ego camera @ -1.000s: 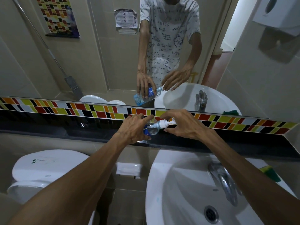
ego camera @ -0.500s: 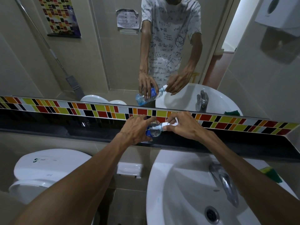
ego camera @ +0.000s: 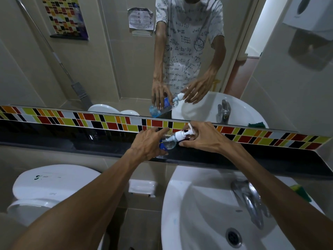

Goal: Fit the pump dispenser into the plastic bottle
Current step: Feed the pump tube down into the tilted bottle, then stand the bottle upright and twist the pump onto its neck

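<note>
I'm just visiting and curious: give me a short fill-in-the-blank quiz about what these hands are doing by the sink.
1. The left hand holds the clear plastic ____.
2. The right hand grips the pump dispenser, whose colour is ____.
3. The bottle is tilted, not ____.
4. Below the right arm lies a white ____ with a metal tap.

Missing words: bottle; white; upright; sink

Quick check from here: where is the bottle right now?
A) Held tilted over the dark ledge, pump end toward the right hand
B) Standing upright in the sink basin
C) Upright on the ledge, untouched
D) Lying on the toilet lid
A: the left hand grips the tilted plastic bottle above the dark ledge, while the right hand is at the white pump dispenser.
</note>
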